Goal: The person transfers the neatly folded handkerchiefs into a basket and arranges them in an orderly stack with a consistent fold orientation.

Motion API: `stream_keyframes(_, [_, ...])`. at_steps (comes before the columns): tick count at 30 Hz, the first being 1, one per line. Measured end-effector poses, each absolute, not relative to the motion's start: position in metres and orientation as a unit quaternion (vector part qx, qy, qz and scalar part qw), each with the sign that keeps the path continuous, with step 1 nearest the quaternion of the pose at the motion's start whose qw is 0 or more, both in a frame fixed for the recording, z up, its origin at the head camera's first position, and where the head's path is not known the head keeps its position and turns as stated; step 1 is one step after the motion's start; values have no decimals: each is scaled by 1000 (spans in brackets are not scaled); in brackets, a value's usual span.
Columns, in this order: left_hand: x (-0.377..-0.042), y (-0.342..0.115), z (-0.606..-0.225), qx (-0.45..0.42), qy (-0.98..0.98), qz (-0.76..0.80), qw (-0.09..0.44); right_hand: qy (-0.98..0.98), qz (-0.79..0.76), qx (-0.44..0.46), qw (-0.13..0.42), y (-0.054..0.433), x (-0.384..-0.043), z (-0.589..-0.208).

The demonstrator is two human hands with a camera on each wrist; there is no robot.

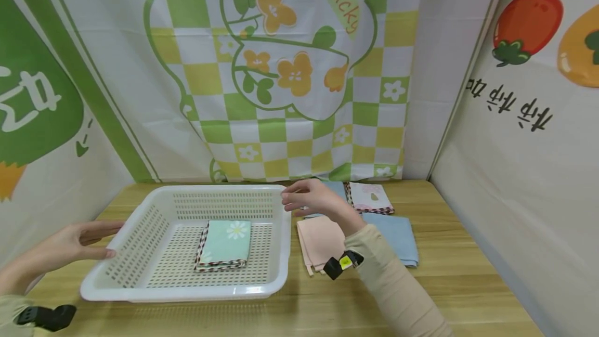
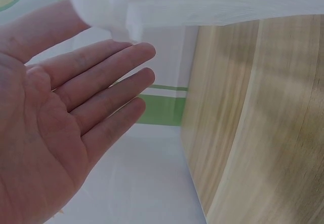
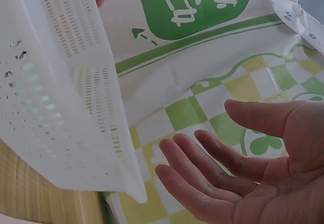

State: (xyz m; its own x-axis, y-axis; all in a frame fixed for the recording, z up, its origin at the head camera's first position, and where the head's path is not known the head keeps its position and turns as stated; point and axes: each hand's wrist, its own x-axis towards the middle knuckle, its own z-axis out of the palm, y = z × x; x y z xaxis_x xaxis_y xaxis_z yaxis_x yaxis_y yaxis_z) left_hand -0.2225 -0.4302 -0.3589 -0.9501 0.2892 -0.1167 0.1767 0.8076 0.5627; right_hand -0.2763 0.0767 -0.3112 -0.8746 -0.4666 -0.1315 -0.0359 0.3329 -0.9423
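A white plastic basket [image 1: 187,293] with slotted walls stands in front of me on the left of the table. Inside it lies a folded mint-green cloth [image 1: 229,243] with a daisy print and a checkered edge. My left hand [image 1: 77,243] is at the basket's left rim, thumb over the top. In the left wrist view its straight fingers [image 2: 116,89] extend below the rim. My right hand [image 1: 318,199] hovers by the far right corner of the basket. The right wrist view shows its loosely bent fingers [image 3: 202,183] apart from the basket wall, with nothing held.
Right of the basket lie a folded pink cloth [image 1: 320,238], a blue cloth [image 1: 398,238] and a white patterned cloth [image 1: 369,196] with a checkered edge. Printed curtains [image 1: 290,144] close off the back and both sides of the wooden table [image 1: 468,285].
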Motion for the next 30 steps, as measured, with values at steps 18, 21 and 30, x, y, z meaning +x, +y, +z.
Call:
stream_keyframes(18, [-223,-431,-361,128,945,287,95,786,-573,-122,197,97,-281,-318])
stream_keyframes(21, [-224,-431,-361,125,945,286,95,785,-575,-124,196,101,-281,-319])
stream_keyframes(30, [-225,-432,-363,123,946,284,95,788,-573,-113,195,112,-285,-329])
